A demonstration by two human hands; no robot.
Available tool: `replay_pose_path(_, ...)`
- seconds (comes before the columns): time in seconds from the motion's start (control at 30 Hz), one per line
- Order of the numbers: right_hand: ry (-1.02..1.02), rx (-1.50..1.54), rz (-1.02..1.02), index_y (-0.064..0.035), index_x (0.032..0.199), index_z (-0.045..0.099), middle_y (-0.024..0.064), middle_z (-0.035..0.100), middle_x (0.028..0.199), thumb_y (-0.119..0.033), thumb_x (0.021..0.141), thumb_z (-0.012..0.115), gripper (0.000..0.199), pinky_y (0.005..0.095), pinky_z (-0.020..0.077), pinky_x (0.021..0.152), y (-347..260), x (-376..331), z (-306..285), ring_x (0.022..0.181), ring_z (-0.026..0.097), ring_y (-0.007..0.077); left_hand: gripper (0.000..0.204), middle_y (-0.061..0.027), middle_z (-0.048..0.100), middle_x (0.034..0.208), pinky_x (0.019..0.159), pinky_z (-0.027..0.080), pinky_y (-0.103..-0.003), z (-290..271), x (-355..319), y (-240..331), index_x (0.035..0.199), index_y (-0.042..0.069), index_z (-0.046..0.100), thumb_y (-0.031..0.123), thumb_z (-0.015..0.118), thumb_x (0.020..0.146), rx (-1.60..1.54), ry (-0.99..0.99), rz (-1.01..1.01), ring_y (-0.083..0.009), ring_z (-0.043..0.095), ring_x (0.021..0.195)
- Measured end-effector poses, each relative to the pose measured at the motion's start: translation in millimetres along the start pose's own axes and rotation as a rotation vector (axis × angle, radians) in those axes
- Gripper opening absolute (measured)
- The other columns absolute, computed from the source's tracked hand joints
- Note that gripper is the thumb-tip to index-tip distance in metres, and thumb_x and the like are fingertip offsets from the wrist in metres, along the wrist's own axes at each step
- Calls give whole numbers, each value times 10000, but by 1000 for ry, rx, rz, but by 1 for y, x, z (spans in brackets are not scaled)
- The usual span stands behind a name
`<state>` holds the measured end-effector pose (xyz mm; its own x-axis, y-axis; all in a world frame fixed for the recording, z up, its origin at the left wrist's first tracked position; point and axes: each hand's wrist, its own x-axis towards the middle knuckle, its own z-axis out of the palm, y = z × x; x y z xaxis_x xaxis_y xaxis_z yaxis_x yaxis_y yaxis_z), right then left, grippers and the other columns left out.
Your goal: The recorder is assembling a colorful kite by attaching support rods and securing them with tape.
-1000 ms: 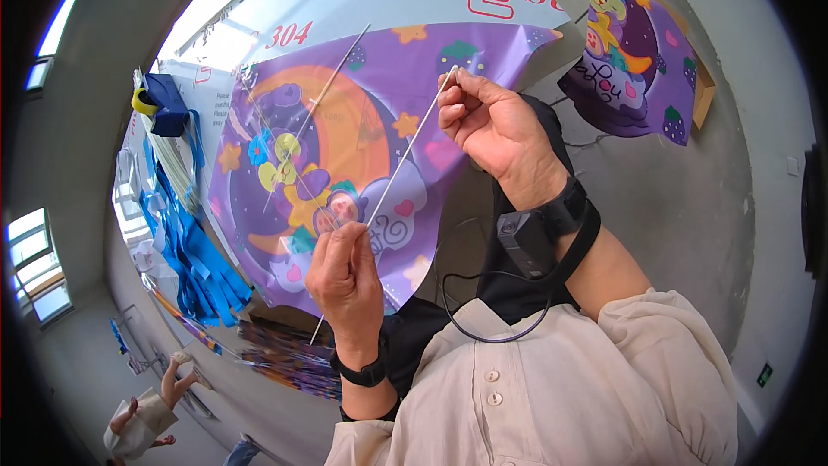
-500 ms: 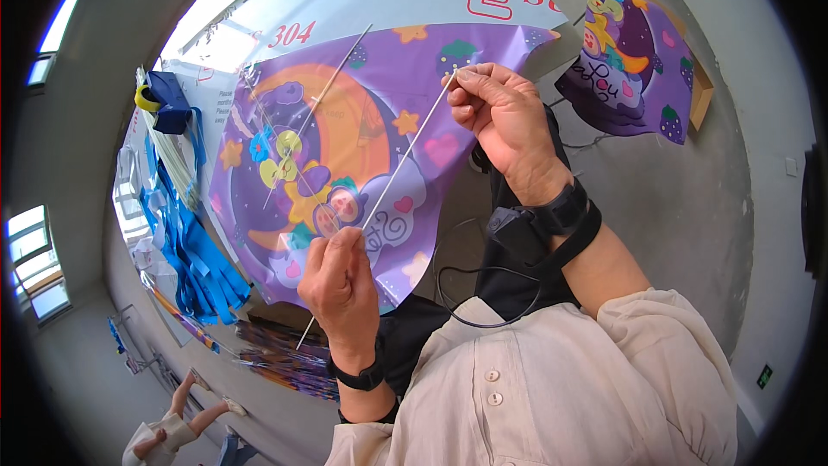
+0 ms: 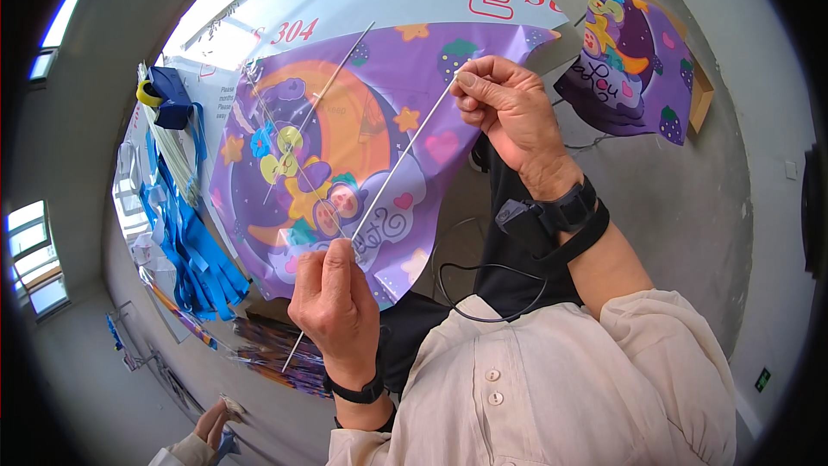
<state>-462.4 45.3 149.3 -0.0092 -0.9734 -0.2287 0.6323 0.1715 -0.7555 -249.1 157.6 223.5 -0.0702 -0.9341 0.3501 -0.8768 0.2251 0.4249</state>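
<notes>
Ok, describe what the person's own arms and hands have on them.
Both hands are bare. The left hand has a slim black band at the wrist. The right hand has a black watch-like device on the wrist, with a wide black strap around the forearm and a small dark unit clipped to it; a thin black cable loops down from there. Loose cream sleeves are pushed up, on a buttoned cream shirt.

Thin white rod [image 3: 398, 168], straight, runs diagonal from upper right to lower left, w/ its low end poking out below the left hand. It lies across a purple printed plastic kite sheet [image 3: 345, 155] w/ orange crescent, cartoon figures, stars & hearts; sheet spread flat, roughly oval. A 2nd thin spar crosses the sheet further left, also diagonal.
</notes>
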Motion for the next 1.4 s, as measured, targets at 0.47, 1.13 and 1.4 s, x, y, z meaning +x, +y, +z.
replay_pose_path(0.47,-111,-194,8,-16,820,633,41,630,728,-69,828,631,53,164,422,505,-2,-14,11,587,531,48,283,-100,559,700,503,417,-278,0,19,12,1002,30,655,-77,619,742,61,-59,84,-201,563,580)
replay_pose_path(1.13,-113,98,361,17,895,612,113,648,797,-32,854,573,75,214,459,550,14,-40,29,638,559,97,219,-36,481,681,468,389,-292,25,39,22,880,68,617,28,593,667,282,-64,185,-171,528,593)
replay_pose_path(1.4,-96,-23,294,10,878,626,83,647,775,-48,850,587,76,201,458,552,18,-40,31,618,550,79,213,-40,495,693,441,392,-302,25,39,21,883,70,614,34,587,676,309,-104,177,-179,541,593)
